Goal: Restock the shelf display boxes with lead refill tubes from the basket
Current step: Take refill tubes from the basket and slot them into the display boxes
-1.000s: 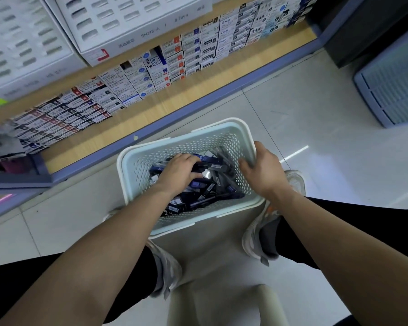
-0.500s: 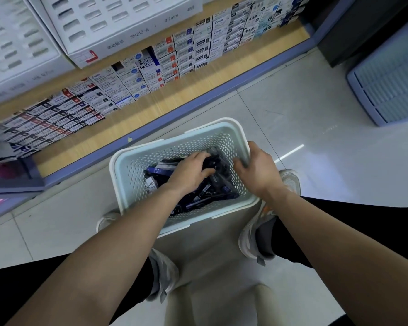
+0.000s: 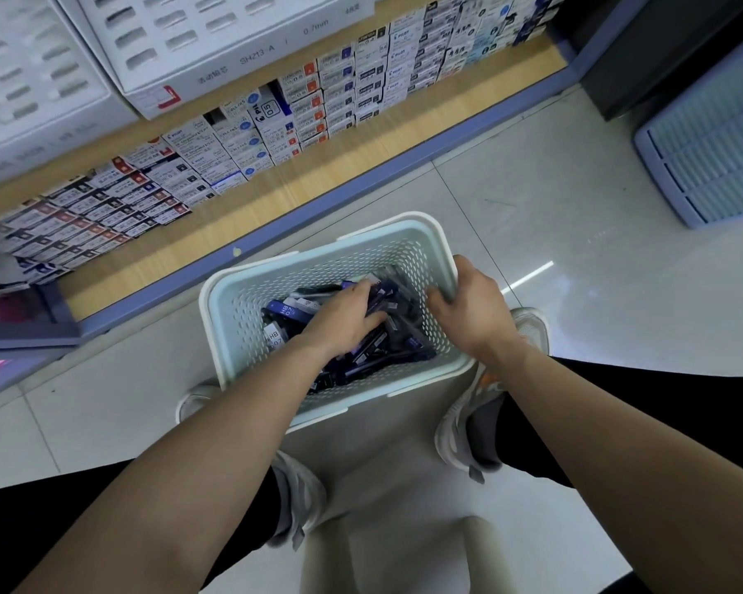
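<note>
Tubes [image 3: 284,312] lie in a loose dark heap in the bottom of the basket [image 3: 219,327]. It stands on the floor [image 3: 575,216] between the person's shoes [image 3: 485,426], just in front of the shelf [image 3: 361,165]. A few labels read HB 0.7 (the rest are too jumbled to read).

The left hand [image 3: 344,321] lies palm-down on the heap with its fingers [image 3: 359,291] bent down among the tubes. Whether they pinch any I cannot tell, since the tips are buried. The right hand [image 3: 475,312] grips the basket's right rim, with fingers curled over the edge and thumb inside against the wall.

The step in hand looks like gathering a handful. To do it well, the right hand should steady the basket while the left rakes together several tubes lying the same way. It should close round them along their length so none slips out on the lift. Checking the printed grade now would save fumbling at the shelf.

On the wooden shelf the boxes [image 3: 309,107] stand in tight rows toward the back, with a blue-grey edge along the front. Big white cartons [image 3: 232,40] sit above them. The floor is pale glossy tile. A slatted grey crate [image 3: 713,156] stands at the right, well apart, and a beige stool [image 3: 408,555] shows at the bottom.
</note>
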The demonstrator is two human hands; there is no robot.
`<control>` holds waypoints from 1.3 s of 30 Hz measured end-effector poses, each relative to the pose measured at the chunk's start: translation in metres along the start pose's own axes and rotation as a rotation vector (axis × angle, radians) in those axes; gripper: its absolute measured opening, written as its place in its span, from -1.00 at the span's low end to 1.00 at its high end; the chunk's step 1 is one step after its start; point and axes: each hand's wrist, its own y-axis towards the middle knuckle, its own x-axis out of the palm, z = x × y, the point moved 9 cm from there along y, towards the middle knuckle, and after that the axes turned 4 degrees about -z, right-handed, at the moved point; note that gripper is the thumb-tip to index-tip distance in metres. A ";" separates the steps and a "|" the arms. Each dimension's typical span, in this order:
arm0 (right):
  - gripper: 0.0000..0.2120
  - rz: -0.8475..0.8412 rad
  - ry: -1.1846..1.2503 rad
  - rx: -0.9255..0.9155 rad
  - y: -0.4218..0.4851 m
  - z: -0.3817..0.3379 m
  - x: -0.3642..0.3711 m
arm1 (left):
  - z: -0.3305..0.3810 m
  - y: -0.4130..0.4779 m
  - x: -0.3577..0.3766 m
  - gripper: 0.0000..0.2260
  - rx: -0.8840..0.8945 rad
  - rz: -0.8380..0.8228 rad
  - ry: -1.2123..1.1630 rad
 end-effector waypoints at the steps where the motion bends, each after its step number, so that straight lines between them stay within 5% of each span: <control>1: -0.82 -0.002 -0.002 0.003 0.000 0.000 0.000 | 0.001 -0.001 -0.001 -0.55 -0.008 0.010 -0.027; 14: -0.59 0.088 -0.020 -0.028 -0.012 -0.015 -0.031 | 0.037 -0.045 -0.042 -0.78 -0.082 -0.004 -0.530; 19: -0.71 0.098 0.106 -0.146 -0.030 -0.077 -0.066 | 0.077 -0.095 -0.090 -0.93 0.008 0.084 -0.687; 22: -0.84 -0.043 0.327 -0.187 -0.048 -0.120 -0.077 | 0.096 -0.129 -0.123 -0.92 0.068 0.115 -0.770; 29: -0.72 -0.349 0.677 -0.261 -0.102 -0.197 -0.117 | 0.137 -0.200 -0.179 -0.85 0.211 0.148 -0.829; 39: -0.82 -0.162 0.771 -0.267 -0.095 -0.196 -0.157 | 0.119 -0.208 -0.203 -0.76 0.102 0.324 -0.988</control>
